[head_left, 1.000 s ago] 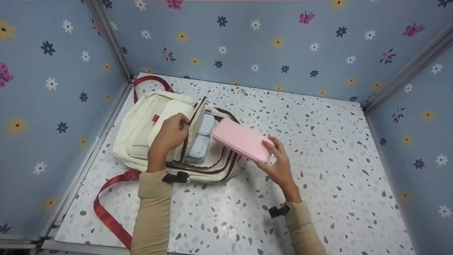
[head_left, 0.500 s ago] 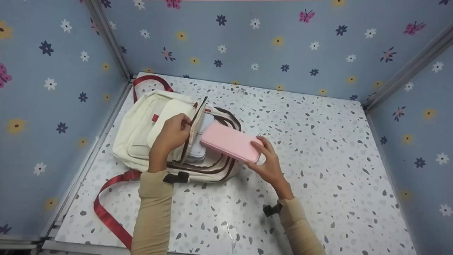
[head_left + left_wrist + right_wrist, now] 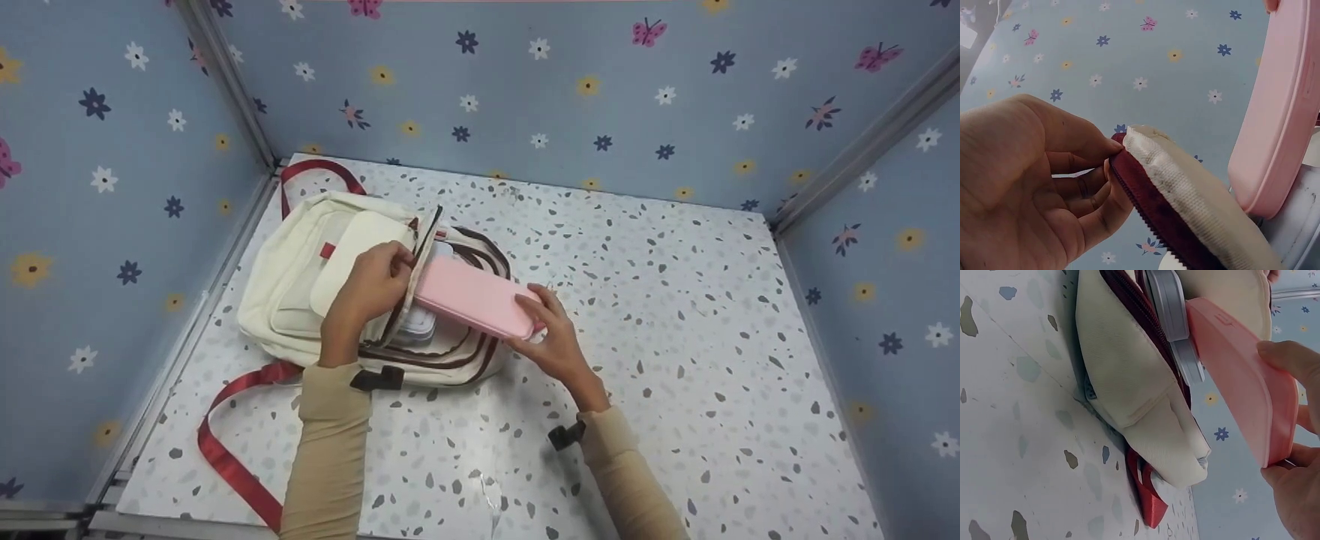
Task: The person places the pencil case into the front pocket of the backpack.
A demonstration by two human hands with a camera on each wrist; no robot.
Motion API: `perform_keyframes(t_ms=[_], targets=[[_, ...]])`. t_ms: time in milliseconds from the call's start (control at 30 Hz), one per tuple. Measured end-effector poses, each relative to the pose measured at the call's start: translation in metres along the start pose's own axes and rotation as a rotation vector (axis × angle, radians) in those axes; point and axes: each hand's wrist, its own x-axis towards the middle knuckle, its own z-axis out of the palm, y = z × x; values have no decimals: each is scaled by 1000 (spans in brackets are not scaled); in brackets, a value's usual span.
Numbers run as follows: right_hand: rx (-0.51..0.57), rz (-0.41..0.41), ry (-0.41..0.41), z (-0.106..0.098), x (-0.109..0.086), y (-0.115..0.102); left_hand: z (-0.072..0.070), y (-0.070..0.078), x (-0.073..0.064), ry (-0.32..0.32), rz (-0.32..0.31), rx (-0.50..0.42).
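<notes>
A cream backpack point(image 3: 292, 270) with dark red zippers lies on the table, its front pocket unzipped. My left hand point(image 3: 371, 281) pinches the zippered edge of the pocket flap point(image 3: 1185, 191) between thumb and fingers and holds it raised. In my right hand point(image 3: 551, 337) is a pink, rounded, flat case point(image 3: 480, 296), gripped at its near right end. The case's far end reaches into the pocket opening, partly behind the flap. Under it, pale blue-grey boxes point(image 3: 416, 326) lie inside the pocket, as the right wrist view also shows with the grey box point(image 3: 1171, 304).
Red straps point(image 3: 232, 457) trail from the backpack toward the table's front left. The speckled white table point(image 3: 697, 360) extends to the right. Flower-patterned panels point(image 3: 525, 82) stand around the back and sides.
My right hand has moved left with the pink case, whose far end has passed from beside the opening to behind the flap edge. My left hand keeps its pinch, shifting slightly right.
</notes>
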Motion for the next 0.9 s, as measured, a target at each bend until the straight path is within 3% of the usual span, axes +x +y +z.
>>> perform_keyframes(t_ms=[433, 667, 900], targets=[[33, 37, -85, 10, 15, 5, 5, 8, 1, 11, 27, 10], [-21, 1, -79, 20, 27, 6, 8, 11, 1, 7, 41, 3], [-10, 2, -117, 31, 40, 2, 9, 11, 1, 3, 53, 11]])
